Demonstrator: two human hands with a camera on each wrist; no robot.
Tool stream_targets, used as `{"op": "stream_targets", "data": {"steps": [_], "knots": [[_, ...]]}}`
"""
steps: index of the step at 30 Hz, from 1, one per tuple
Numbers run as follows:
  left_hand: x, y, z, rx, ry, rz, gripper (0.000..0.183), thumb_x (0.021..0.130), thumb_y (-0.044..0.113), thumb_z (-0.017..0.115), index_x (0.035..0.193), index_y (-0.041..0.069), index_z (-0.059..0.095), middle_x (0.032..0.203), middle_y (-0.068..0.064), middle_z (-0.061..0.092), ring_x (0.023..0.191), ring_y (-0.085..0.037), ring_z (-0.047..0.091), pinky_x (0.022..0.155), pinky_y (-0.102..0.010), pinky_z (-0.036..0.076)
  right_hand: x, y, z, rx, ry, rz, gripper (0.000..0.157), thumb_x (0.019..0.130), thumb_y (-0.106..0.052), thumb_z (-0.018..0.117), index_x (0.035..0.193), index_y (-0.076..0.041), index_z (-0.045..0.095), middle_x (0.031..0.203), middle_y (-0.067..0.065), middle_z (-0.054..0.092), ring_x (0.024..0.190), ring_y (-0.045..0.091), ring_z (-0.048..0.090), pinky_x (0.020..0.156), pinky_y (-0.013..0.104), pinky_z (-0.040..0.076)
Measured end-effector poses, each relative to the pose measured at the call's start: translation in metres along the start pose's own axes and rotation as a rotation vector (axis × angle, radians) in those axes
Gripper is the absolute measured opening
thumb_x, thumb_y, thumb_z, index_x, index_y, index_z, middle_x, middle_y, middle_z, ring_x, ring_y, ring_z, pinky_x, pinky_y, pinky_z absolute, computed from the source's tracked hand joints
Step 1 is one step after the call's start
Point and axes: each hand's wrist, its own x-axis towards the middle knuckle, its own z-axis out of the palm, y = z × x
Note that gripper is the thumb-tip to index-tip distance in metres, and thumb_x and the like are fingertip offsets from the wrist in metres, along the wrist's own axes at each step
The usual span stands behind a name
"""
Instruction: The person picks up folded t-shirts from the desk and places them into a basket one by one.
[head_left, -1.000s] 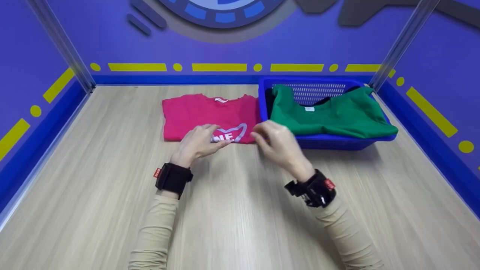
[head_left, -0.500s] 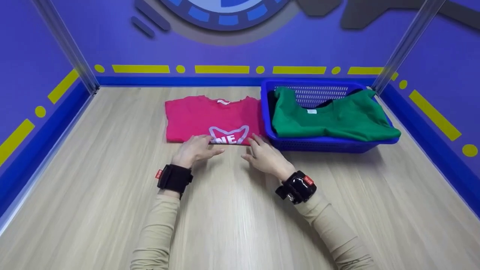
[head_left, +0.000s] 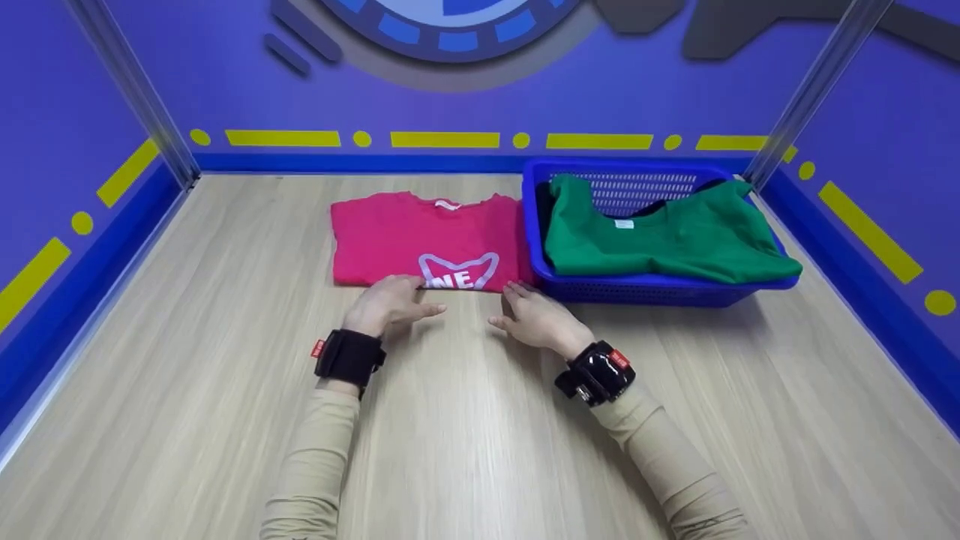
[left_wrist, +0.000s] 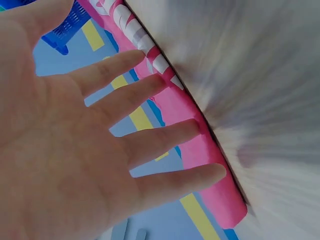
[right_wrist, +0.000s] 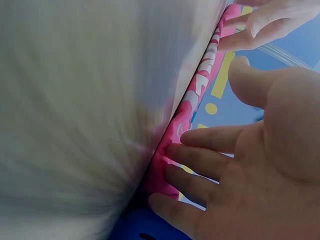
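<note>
A folded pink T-shirt (head_left: 390, 236) with a white and lilac print lies flat on the table, its collar at the far side. My left hand (head_left: 384, 304) is at its near edge, fingers straight and spread. In the left wrist view the fingertips (left_wrist: 212, 172) meet the shirt's folded front edge (left_wrist: 220, 197). My right hand (head_left: 541, 319) is by the shirt's near right corner, also with extended fingers. The right wrist view shows those fingers (right_wrist: 200, 157) against the pink fold (right_wrist: 159, 172). Neither hand grips anything.
A blue plastic basket (head_left: 645, 291) stands at the back right, touching or close by the shirt's right side. A green shirt (head_left: 667, 240) lies in it, draped over the front rim, with dark cloth beneath. Purple walls (head_left: 480, 105) enclose the wooden table (head_left: 465, 427).
Both hands have come back from over the print to the pink T-shirt's near edge. The right hand's curled fingers have straightened. Over the last half second little has moved.
</note>
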Motion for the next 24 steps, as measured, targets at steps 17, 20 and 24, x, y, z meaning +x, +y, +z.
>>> {"op": "stream_targets", "data": {"steps": [17,20,24], "knots": [[-0.013,0.007,-0.01,0.043,-0.026,-0.042,0.05,0.085,0.043,0.066,0.121,0.007,0.063,0.093,-0.007,0.057,0.092,-0.02,0.05,0.072,-0.03,0.042,-0.016,-0.014,-0.011,-0.053,-0.04,0.005,0.048,0.089,-0.048,0.06,0.108,-0.005,0.064,0.099,0.01,0.068,0.09,0.025,0.063,0.083,0.039,0.052],[-0.018,0.012,-0.011,0.056,-0.043,-0.058,0.052,0.084,0.043,0.067,0.121,0.007,0.063,0.089,-0.005,0.054,0.091,-0.018,0.049,0.071,-0.03,0.042,-0.023,-0.019,-0.016,-0.081,-0.075,-0.015,0.044,0.088,-0.048,0.061,0.098,-0.006,0.068,0.087,0.007,0.069,0.08,0.022,0.061,0.075,0.036,0.052],[-0.023,0.018,-0.014,0.051,-0.097,-0.105,0.04,0.082,0.042,0.07,0.1,0.006,0.067,0.071,-0.001,0.046,0.073,-0.015,0.049,0.06,-0.026,0.039,-0.032,-0.026,-0.021,-0.123,-0.116,-0.037,0.041,0.087,-0.048,0.063,0.082,-0.007,0.07,0.07,0.003,0.063,0.068,0.018,0.055,0.064,0.032,0.047]]}}
